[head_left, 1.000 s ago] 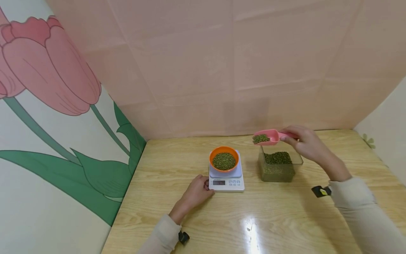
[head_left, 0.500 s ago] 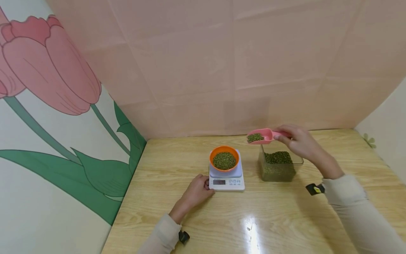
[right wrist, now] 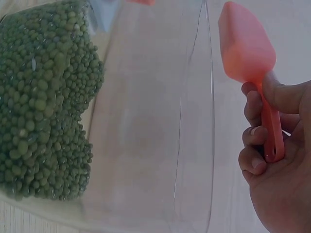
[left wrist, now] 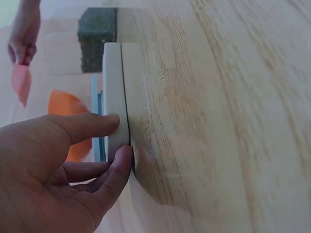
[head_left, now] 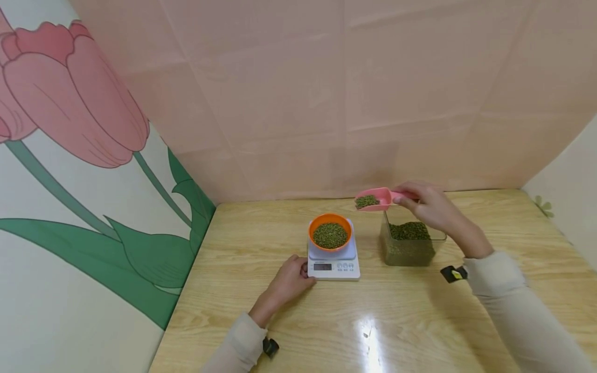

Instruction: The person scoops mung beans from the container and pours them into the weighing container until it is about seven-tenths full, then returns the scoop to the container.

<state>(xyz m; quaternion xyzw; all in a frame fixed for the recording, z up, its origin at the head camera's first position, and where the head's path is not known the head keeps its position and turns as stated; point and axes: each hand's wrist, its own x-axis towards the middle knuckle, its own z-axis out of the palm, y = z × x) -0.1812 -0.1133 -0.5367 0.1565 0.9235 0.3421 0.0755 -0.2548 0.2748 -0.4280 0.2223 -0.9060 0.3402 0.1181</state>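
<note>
My right hand [head_left: 431, 207] grips the handle of a pink scoop [head_left: 383, 197], its fingers wrapped round it in the right wrist view. Green mung beans [head_left: 367, 201] lie in the scoop's front. The scoop hangs level above the far left rim of a clear container [head_left: 410, 254], which holds more mung beans [right wrist: 43, 102]. To its left, an orange bowl [head_left: 330, 218] with mung beans stands on a white kitchen scale [head_left: 350, 275]. My left hand [head_left: 290, 280] holds the scale's near left corner between thumb and fingers. The scale's display digits are too small to read.
Everything stands on a wood-grain table [head_left: 233, 248]. Behind it rises a wall covered in pink sheeting [head_left: 289, 103]. A wall with painted tulips [head_left: 70, 103] borders the left side, and a pale wall [head_left: 573, 191] the right.
My right hand has moved left with the loaded scoop, from above the container toward the bowl. My left hand, the scale and the bowl have stayed in place.
</note>
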